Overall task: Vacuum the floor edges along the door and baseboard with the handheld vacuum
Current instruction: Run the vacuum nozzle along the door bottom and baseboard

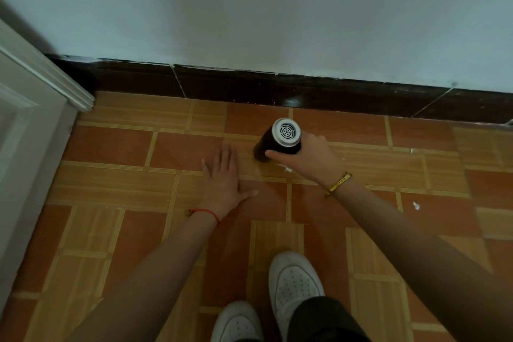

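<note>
A black cylindrical handheld vacuum with a silver vented end cap points down at the tiled floor, a short way in front of the dark baseboard. My right hand grips its body from the right. My left hand lies flat on the floor with fingers spread, just left of the vacuum and holding nothing. The white door and its frame stand at the left edge. The vacuum's nozzle tip is hidden beneath its body.
A pale wall rises above the baseboard. Small white scraps lie on the tiles to the right and one by my right wrist. My white shoes stand at the bottom centre.
</note>
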